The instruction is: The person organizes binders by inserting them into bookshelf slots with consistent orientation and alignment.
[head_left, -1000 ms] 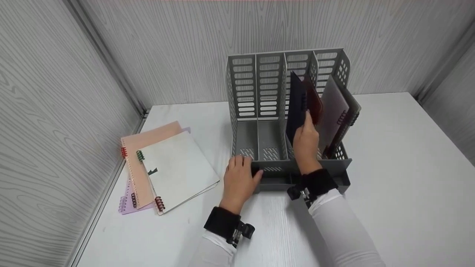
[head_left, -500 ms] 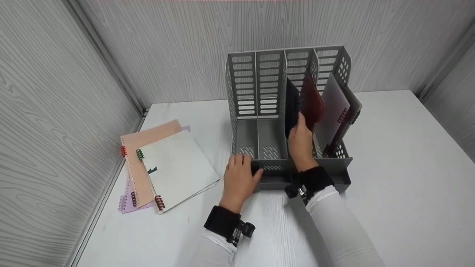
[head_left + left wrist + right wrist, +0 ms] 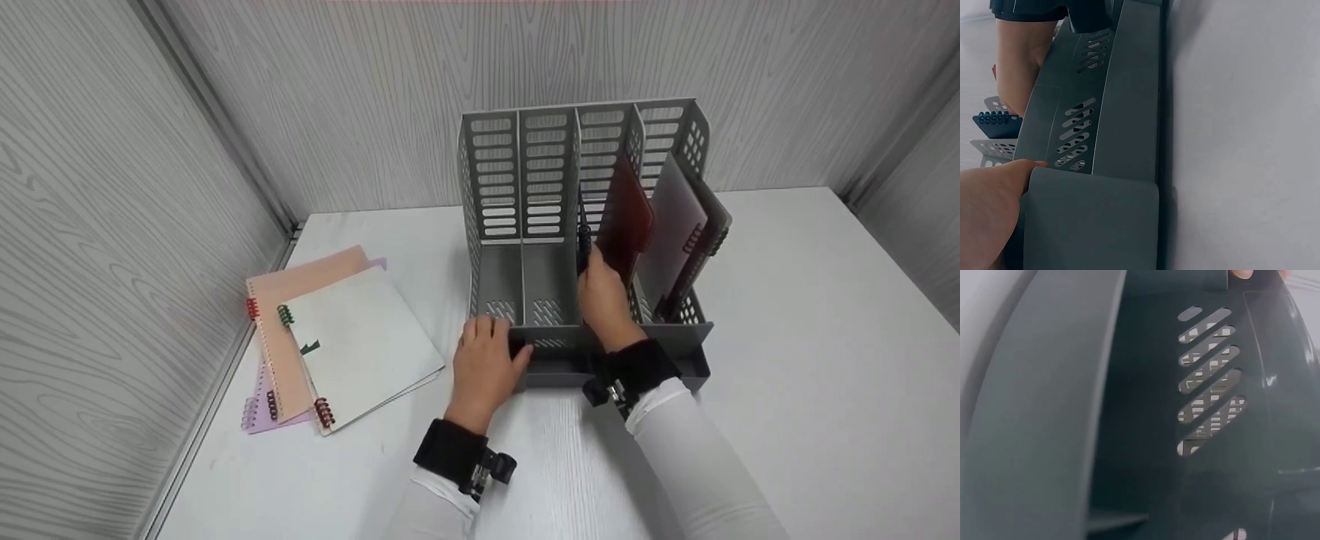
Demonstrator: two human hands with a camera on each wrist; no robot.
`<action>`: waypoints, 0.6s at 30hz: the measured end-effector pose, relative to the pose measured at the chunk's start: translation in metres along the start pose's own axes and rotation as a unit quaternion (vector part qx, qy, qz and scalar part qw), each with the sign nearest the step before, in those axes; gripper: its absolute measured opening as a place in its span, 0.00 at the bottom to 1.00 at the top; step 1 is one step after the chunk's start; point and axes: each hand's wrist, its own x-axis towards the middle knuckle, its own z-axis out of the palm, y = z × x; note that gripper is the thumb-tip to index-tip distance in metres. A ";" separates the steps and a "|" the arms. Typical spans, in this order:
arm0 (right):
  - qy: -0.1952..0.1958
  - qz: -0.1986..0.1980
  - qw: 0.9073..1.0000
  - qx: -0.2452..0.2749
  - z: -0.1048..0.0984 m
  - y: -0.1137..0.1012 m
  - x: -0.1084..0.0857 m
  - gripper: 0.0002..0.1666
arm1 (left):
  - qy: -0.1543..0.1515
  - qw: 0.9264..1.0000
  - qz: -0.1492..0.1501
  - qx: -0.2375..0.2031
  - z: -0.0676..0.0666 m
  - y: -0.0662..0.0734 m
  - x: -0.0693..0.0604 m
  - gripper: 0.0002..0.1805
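Observation:
A grey file organizer (image 3: 495,266) with four upright compartments stands on the table. The left hand (image 3: 484,367) grips its front rim left of centre, fingers over the edge; part of that hand (image 3: 991,208) shows in the left wrist view. Inside the third compartment from the left, the right hand (image 3: 606,300) holds a navy spiral notebook (image 3: 584,234) by its coil edge. This notebook stands nearly edge-on against the divider; its coil side (image 3: 998,125) shows in the left wrist view. A dark red notebook (image 3: 628,217) leans right of it, in the same compartment.
A pale notebook (image 3: 671,225) and a grey-brown one (image 3: 714,210) lean in the rightmost compartment. On the table's left lie overlapping spiral notebooks: white (image 3: 367,341), peach (image 3: 281,345) and lilac (image 3: 259,416). Walls rise behind and at both sides.
The navy notebook has shifted left, away from the dark red one, and turned nearly edge-on. The right hand has moved left and slightly lower with it. The left hand stays on the rim.

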 end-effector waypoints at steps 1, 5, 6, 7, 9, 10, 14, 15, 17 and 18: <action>-0.006 -0.003 1.000 -0.007 -0.001 0.001 -0.001 0.26 | 0.000 1.000 0.000 0.000 0.000 0.000 0.000 0.28; -0.035 -0.027 0.999 -0.027 -0.008 0.005 -0.006 0.33 | 0.008 1.000 0.005 0.003 0.001 0.000 0.000 0.28; -0.046 -0.029 0.998 -0.033 -0.010 0.007 -0.009 0.36 | 0.009 1.000 0.007 0.005 0.001 0.001 0.000 0.28; -0.057 -0.033 0.997 -0.043 -0.012 0.008 -0.011 0.38 | 0.009 1.000 0.007 0.005 0.001 0.001 0.000 0.28; -0.075 -0.048 0.994 -0.065 -0.017 0.010 -0.018 0.42 | 0.007 1.000 0.006 0.005 0.001 0.001 0.000 0.28; -0.081 -0.056 0.992 -0.077 -0.019 0.012 -0.021 0.44 | 0.007 1.000 0.005 0.003 0.001 0.001 0.000 0.27; -0.075 -0.109 0.985 -0.112 -0.027 0.019 -0.036 0.45 | 0.004 1.000 -0.001 -0.006 0.002 0.001 0.000 0.27; -0.073 -0.121 0.983 -0.117 -0.029 0.021 -0.040 0.45 | 0.006 1.000 -0.002 -0.009 0.002 0.001 0.000 0.27; -0.069 -0.142 0.979 -0.127 -0.034 0.026 -0.049 0.45 | 0.004 1.000 -0.004 -0.014 0.002 0.000 0.001 0.27; -0.069 -0.150 0.977 -0.132 -0.037 0.028 -0.053 0.45 | 0.003 1.000 -0.004 -0.015 0.003 0.000 0.001 0.28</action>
